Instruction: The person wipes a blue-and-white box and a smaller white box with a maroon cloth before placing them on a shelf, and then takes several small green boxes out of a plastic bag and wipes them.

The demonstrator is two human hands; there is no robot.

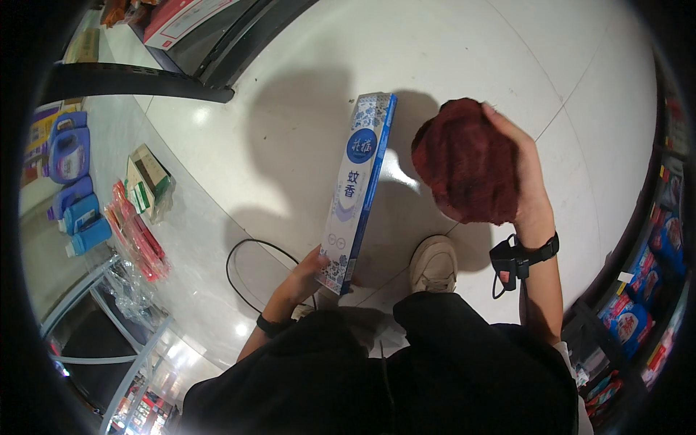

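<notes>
Gripped at its lower end by my left hand (307, 277) is a long, narrow white-and-blue mosquito incense box (353, 196), which bears writing and a floral pattern. It slants up and away over the floor. My right hand (527, 174) holds a crumpled dark red cloth (467, 163), the fingers and palm along its right side. The cloth hangs to the right of the box, apart from it. Part of my right hand is hidden behind the cloth. A strapped device (514, 263) sits on my right wrist, and a dark band (274, 326) circles my left wrist.
Shelves of bagged goods (631, 321) line the right. At left are blue and purple bottles (70, 152), red plastic-wrapped packages (136, 231), an open carton (149, 179) and a metal-framed chair (103, 348). A black rack leg (147, 84) reaches across the upper-left floor. A black cable (234, 250) loops beside my left hand.
</notes>
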